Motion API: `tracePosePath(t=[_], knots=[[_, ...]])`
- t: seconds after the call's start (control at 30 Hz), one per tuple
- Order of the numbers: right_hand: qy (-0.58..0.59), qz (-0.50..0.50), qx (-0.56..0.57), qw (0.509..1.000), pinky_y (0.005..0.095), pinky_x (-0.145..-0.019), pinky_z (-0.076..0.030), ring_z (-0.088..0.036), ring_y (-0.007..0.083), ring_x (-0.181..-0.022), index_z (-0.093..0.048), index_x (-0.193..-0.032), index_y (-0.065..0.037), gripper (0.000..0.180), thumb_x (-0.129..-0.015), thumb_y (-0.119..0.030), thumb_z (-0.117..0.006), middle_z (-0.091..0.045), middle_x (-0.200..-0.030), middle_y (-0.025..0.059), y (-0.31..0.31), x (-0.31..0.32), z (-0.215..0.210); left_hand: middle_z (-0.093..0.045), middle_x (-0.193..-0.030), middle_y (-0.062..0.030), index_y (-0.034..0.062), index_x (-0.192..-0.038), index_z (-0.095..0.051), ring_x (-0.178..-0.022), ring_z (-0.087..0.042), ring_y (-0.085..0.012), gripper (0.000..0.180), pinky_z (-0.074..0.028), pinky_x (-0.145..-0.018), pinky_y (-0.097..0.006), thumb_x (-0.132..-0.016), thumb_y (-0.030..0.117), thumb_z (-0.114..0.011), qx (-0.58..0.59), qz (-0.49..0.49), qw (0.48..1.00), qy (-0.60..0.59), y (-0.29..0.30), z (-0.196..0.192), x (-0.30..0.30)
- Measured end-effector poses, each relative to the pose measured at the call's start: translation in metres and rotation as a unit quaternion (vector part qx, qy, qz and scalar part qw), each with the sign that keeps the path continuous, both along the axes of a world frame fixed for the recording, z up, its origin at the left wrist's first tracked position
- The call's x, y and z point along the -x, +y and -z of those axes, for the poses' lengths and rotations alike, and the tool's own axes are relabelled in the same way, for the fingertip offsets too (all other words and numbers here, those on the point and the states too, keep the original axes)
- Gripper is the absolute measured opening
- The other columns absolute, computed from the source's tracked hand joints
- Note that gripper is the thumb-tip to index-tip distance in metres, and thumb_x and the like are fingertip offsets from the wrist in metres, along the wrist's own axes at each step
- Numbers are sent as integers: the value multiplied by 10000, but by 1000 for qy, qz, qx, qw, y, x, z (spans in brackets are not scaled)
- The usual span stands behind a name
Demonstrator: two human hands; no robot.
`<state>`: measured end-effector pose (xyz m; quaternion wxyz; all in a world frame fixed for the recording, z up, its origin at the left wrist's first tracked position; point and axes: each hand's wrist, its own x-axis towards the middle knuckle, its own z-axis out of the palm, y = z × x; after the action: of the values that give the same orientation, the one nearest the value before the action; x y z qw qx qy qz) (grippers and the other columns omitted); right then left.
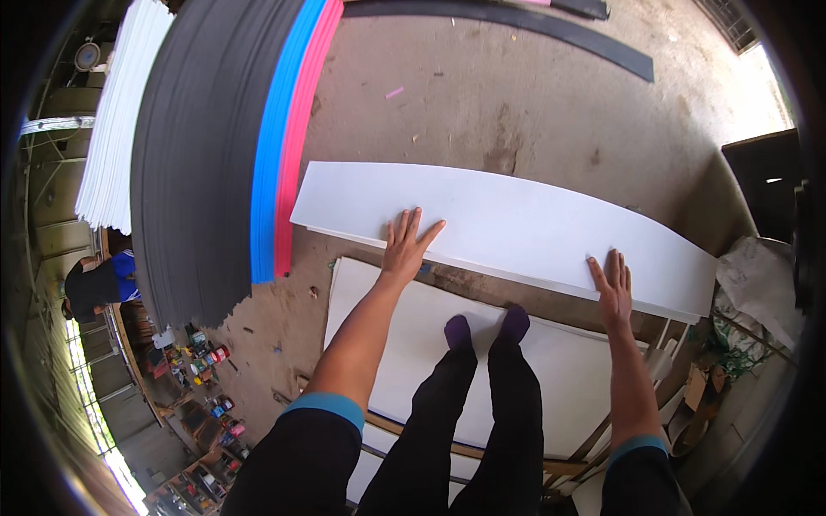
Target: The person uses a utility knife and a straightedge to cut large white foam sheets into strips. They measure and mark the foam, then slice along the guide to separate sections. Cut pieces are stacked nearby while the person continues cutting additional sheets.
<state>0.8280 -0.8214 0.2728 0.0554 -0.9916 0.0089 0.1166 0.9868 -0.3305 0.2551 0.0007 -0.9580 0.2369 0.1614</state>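
Note:
A long white sheet (516, 219), perhaps foam, lies crosswise in front of me, with at least one more layer showing under its near edge. My left hand (408, 248) rests on its near edge left of the middle, fingers spread. Toward the right end, my right hand (613, 288) lies on the same edge with its fingers stretched out. Neither hand grips anything. My feet in dark purple socks stand on a white board (396, 314) on the floor.
Tall stacks of white (125, 112), black (198, 155), blue (280, 146) and pink sheets (301, 129) stand at left. A black strip (551, 34) lies on the concrete floor beyond. Another person (99, 279) is far left, near shelves of cans. A whitish sack (761, 284) sits at right.

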Motion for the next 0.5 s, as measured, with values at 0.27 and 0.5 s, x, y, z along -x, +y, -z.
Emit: tracePosePath(t=[0.27,0.5], knots=[[74,47,8,996,500,-1290,-212,-244,382,-1592,-510,-1521,-396,517,-1059,-165,-482,-221,-1731,186,24,45,103,-117,-1734,-163,517,-1614,-297,-1586,-112,-501,879,-299,-1177,-745,-957,53,-652,-68,-66,992,87,4,88,56],[76,62,-19,995,501,-1280,-233,-260,375,-1587,-558,-1477,-402,494,-1046,-162,-523,-293,-1706,183,20,48,94,-167,-1718,-168,528,-1584,-357,-1571,-168,-512,864,-342,-1156,-745,-916,158,-761,-50,-39,997,50,13,103,63]])
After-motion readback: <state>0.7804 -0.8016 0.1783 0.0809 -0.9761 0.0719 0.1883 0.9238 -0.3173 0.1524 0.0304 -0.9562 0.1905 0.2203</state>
